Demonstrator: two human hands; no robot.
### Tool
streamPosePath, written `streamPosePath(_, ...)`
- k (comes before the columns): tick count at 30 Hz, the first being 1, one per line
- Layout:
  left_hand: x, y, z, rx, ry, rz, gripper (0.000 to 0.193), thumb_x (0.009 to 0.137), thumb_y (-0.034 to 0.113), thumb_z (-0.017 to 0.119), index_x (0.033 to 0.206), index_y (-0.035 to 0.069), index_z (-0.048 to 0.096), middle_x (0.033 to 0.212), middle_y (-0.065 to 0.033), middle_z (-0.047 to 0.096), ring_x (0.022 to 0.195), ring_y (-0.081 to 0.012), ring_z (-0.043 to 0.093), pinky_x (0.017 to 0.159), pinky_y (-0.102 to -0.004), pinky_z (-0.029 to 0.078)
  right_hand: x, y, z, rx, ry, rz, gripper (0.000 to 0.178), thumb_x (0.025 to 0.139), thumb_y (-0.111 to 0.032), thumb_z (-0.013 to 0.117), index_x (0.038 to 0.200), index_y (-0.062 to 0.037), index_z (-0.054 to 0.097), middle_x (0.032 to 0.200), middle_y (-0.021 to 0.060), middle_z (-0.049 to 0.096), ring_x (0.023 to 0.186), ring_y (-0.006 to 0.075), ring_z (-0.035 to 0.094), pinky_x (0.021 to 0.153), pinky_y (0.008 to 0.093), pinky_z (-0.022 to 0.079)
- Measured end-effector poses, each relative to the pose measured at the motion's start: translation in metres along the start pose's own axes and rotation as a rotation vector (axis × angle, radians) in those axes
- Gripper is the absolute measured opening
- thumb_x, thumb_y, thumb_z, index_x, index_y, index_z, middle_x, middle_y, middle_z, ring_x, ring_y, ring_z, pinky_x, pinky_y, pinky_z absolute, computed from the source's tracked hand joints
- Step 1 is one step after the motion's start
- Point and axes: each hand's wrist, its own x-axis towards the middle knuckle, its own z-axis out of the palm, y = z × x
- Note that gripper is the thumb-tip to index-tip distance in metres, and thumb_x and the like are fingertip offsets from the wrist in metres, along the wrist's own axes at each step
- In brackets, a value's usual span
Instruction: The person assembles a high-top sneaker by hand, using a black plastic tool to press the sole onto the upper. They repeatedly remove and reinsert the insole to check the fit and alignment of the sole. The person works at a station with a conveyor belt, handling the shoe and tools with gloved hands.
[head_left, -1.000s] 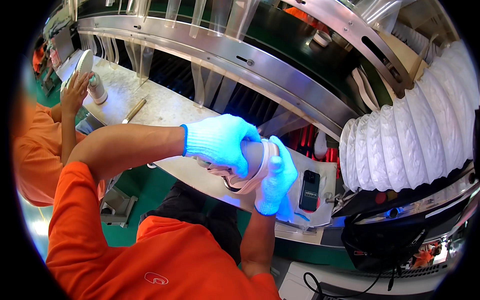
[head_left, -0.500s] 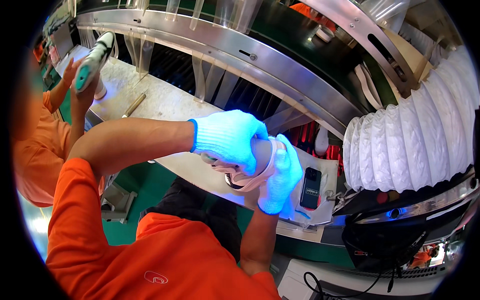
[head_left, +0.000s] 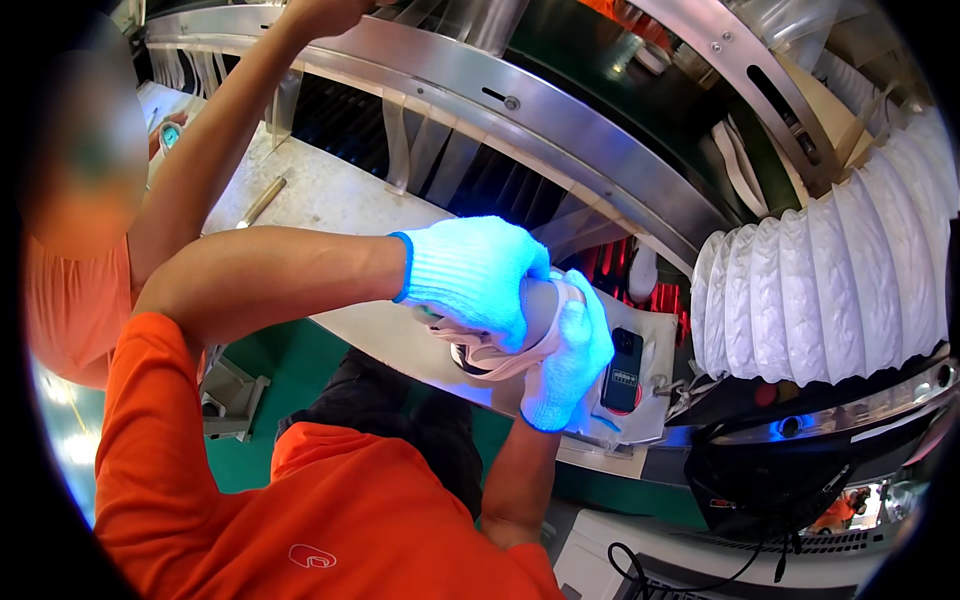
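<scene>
A pale shoe is held between my two gloved hands, just over the near edge of the work table. My left hand, in a knit glove lit bright blue, is wrapped over the shoe's front and lace area, its fingertips curled out of sight beneath. At the other end, my right hand, gloved alike, closes around the heel and collar. The shoe's opening shows between the hands; its sole is mostly hidden.
A dark phone lies right of my hands on the white table. Farther left rests a thin wooden-handled tool. A metal rail runs behind; a white ribbed duct bulges at right. A co-worker's arm stretches up at left.
Both my hands and the shoe have shifted very slightly right, with the grip kept. At left, the co-worker no longer holds up a shoe; an arm now reaches across the rail.
</scene>
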Motion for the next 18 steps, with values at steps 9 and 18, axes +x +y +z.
streamPosePath(9,-0.004,0.005,0.005,0.028,0.04,0.074,0.06,0.074,0.033,0.091,0.125,0.003,0.078,0.106,-0.0191,0.082,0.091,-0.037,0.081,0.081,-0.0441,0.066,0.002,0.024,-0.027,-0.15,-0.142,-0.245,0.081,0.102,-0.052,0.077,0.151,0.0106,0.063,0.137,0.0219,0.076,0.13,0.0299,0.071,0.116,0.0436,0.053)
streamPosePath(18,-0.063,-0.024,0.073,-0.39,0.451,0.201,0.076,0.081,0.04,0.101,0.141,0.002,0.073,0.129,-0.0174,0.079,0.112,-0.0286,0.08,0.1,-0.0399,0.064,-0.028,0.015,-0.034,0.038,-0.279,-0.142,0.103,0.089,-0.064,0.084,0.157,0.0076,0.054,0.145,0.0208,0.067,0.134,0.0341,0.068,0.115,0.0475,0.055)
